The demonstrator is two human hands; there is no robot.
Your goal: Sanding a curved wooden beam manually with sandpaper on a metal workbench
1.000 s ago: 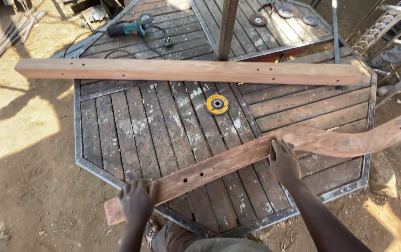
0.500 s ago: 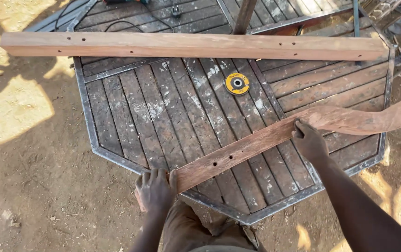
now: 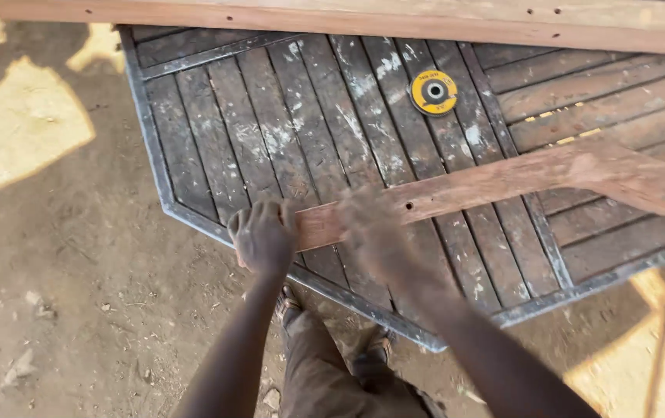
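Observation:
A long reddish-brown wooden plank point(image 3: 503, 179) with a curved, widened far end lies slanted across a slatted wood panel in a dark metal frame point(image 3: 147, 147). My left hand point(image 3: 261, 234) grips the plank's near end at the frame's edge. My right hand point(image 3: 367, 224), blurred by motion, rests on the plank just to the right of the left hand, near a small hole in the wood. A straight wooden beam point(image 3: 394, 17) lies across the top of the panel.
A yellow round grinding disc point(image 3: 433, 92) lies on the slats below the beam. Bare sandy ground point(image 3: 61, 271) spreads to the left and front, with sunlit patches. My legs and sandalled feet point(image 3: 325, 356) stand at the frame's near corner.
My right hand has slid along the plank from its middle toward the near end, close to my left hand. The view has moved closer and lower over the panel.

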